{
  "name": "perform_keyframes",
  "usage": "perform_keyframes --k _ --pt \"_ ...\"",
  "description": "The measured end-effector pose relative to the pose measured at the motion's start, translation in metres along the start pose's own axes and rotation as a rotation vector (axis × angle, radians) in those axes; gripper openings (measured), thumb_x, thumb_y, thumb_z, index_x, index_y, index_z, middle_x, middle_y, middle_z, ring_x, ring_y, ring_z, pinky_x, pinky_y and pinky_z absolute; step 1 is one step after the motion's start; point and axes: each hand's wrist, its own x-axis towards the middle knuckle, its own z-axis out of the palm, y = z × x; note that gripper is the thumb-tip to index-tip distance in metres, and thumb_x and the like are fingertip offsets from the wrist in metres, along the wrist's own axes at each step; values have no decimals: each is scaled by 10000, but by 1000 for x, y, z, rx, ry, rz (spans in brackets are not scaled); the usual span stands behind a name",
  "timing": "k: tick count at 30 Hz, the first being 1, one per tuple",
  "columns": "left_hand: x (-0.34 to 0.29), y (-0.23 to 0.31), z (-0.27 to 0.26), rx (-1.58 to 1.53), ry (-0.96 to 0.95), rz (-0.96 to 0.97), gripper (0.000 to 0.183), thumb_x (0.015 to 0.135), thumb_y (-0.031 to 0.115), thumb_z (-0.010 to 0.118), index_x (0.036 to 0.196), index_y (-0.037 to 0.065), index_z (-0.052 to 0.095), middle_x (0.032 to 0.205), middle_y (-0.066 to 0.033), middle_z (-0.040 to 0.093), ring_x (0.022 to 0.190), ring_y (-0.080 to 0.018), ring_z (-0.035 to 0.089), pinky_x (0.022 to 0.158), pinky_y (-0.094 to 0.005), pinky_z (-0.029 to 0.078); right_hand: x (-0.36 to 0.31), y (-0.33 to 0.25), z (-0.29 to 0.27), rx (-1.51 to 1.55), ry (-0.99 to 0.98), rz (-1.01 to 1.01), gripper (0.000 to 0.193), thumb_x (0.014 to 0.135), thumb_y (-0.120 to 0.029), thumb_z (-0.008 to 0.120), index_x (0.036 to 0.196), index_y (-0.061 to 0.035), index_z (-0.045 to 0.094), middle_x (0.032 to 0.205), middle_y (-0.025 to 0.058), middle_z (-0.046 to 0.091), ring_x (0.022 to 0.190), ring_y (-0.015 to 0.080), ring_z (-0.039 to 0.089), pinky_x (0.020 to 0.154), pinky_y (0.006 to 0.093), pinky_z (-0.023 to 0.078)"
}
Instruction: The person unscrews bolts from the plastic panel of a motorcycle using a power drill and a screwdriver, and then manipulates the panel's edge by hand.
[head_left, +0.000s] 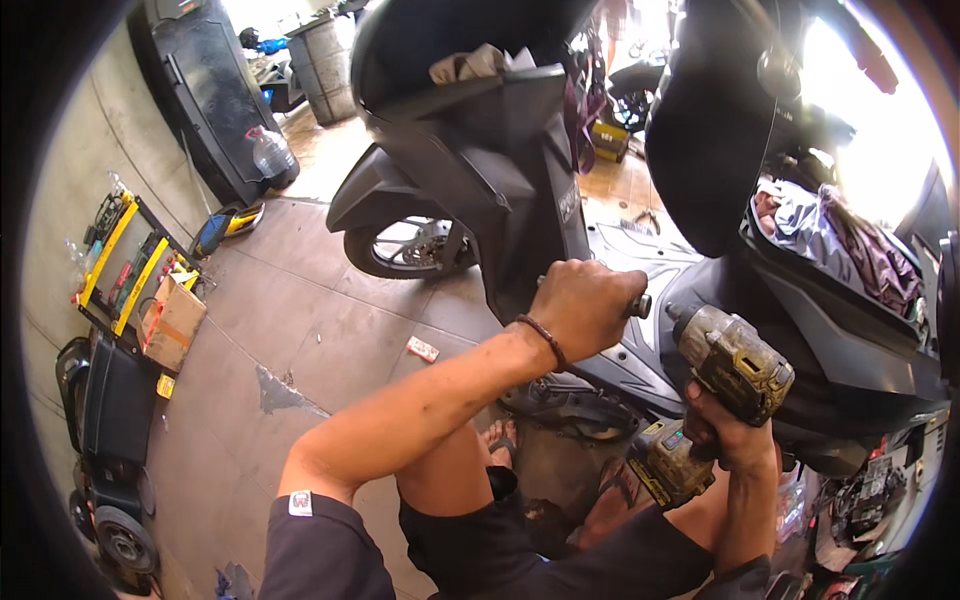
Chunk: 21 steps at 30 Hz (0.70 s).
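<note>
In front of me stands a dark grey motor scooter (520, 150), its footboard (640, 255) just beyond my hands. My left hand (588, 308) is closed round a dark metal bar with a round, socket-like end (641, 305); most of it is hidden by my fingers. My right hand (735, 435) grips the handle of a worn yellow-and-black cordless impact wrench (735, 365). The wrench's nose points up and left, toward the left hand, with a gap between. Its battery (668, 465) hangs below my right hand.
Crumpled clothes (840, 245) fill the scooter's storage bay. On the left are a tool cart with yellow-edged trays (120, 265), a cardboard box (170, 325) and a wheeled black case (118, 420). A small red-and-white box (423, 348) lies on the tiles. Engine parts (865, 500) crowd the lower right.
</note>
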Motion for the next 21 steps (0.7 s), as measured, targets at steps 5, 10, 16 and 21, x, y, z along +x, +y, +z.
perform_keyframes --k 5,10,16,21 --pt "-2 -15 15 40 -129 46 52 825 164 711 853 183 671 657 -118 671 640 -365 694 588 -494 544 -3 15 -2 -227 -67 -10 188 910 -71 799 1062 -39 694 863 23 697 741 119 649 641 295 522" --pt "6 -10 23 13 -265 169 117 772 131 720 849 204 671 639 -102 656 619 -348 687 564 -489 528 -13 38 -14 -266 -70 -128 310 839 -5 816 1133 -21 718 1007 44 754 921 141 699 814 304 567" --pt "6 5 43 -55 -282 199 170 737 100 724 858 205 666 660 -93 659 637 -359 678 563 -483 514 -20 44 -29 -182 -44 24 279 856 -4 808 1118 -43 723 995 50 750 882 153 702 751 324 566" --pt "8 5 40 -54 -250 229 216 714 86 738 876 184 635 653 -105 641 630 -375 664 552 -493 496 -20 42 -29 -127 -59 102 238 869 -30 817 1089 -36 725 983 57 748 851 156 693 729 323 559"
